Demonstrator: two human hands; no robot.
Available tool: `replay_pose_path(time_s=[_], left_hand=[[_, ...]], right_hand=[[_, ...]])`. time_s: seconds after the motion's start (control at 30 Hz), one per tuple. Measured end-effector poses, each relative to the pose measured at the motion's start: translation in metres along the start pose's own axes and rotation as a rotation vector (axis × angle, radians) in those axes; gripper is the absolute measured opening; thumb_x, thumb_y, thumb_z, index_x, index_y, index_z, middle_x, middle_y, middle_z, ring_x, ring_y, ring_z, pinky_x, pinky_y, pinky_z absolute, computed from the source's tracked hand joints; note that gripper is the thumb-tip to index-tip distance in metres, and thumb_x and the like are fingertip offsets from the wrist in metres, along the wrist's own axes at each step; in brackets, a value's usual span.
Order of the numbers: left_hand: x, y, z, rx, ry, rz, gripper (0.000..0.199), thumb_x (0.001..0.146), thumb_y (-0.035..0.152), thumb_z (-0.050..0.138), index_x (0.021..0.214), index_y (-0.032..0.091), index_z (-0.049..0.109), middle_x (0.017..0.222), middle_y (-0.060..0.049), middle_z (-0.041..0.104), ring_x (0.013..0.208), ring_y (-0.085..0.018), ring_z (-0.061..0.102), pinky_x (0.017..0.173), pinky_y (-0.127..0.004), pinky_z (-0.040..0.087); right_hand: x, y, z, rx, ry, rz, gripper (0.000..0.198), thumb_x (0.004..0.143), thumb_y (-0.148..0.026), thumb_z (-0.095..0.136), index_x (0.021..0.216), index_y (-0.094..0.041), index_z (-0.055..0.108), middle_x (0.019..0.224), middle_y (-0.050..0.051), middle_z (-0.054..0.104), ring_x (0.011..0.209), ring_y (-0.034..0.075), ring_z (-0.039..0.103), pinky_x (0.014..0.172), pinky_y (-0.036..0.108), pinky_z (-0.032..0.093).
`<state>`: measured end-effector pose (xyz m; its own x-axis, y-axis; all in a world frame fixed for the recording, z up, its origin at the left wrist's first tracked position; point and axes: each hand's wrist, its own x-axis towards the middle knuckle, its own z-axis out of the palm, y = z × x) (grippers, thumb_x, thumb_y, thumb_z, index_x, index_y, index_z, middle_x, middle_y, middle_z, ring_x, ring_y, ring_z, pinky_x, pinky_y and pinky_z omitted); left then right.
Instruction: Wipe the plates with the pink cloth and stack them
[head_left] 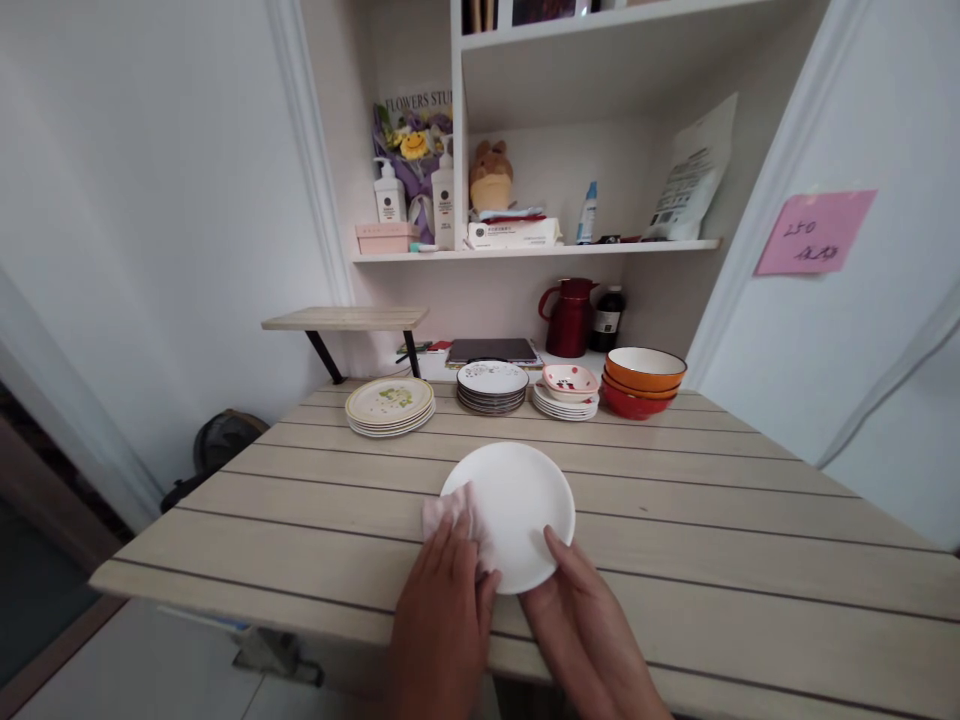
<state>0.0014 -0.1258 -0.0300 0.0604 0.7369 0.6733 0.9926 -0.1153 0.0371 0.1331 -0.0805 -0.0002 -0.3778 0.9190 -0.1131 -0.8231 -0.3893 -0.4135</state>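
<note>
A plain white plate (517,500) is over the wooden table near its front edge. My right hand (574,610) grips its lower right rim, thumb on top and fingers underneath. A pale pink cloth (465,510) lies over the plate's left rim. My left hand (450,600) presses that cloth against the plate with its fingers close together; part of the cloth is hidden under them. Whether the plate's base touches the table cannot be made out.
Behind the plate stand stacked cream plates (390,400), dark-rimmed plates (493,380), small white plates with a pink-patterned square bowl (570,382), and orange and red bowls (643,375). A small raised shelf (345,319) is at the back left; a red jug (570,318) stands behind the bowls.
</note>
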Motion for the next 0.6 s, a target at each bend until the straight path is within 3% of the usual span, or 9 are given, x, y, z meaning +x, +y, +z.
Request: replay_pose_path(time_s=[0.43,0.6], left_hand=[[-0.005,0.005,-0.007,0.028,0.016,0.037,0.040,0.095,0.028,0.043,0.132,0.013,0.046,0.146,-0.011,0.046,0.134,-0.025,0.043,0.099,-0.040,0.049],[-0.006,0.007,-0.011,0.074,0.014,0.024,0.036,0.092,0.024,0.047,0.128,0.020,0.052,0.146,-0.005,0.047,0.136,-0.026,0.040,0.109,-0.048,0.036]], right_hand=[[-0.002,-0.001,0.003,-0.006,-0.014,0.025,0.051,0.086,-0.024,0.061,0.135,-0.015,0.049,0.123,0.012,0.066,0.103,0.022,0.065,0.095,0.041,0.050],[-0.001,0.000,0.002,-0.007,-0.018,0.013,0.052,0.083,-0.024,0.064,0.133,-0.017,0.051,0.120,0.011,0.068,0.107,0.023,0.064,0.098,0.043,0.049]])
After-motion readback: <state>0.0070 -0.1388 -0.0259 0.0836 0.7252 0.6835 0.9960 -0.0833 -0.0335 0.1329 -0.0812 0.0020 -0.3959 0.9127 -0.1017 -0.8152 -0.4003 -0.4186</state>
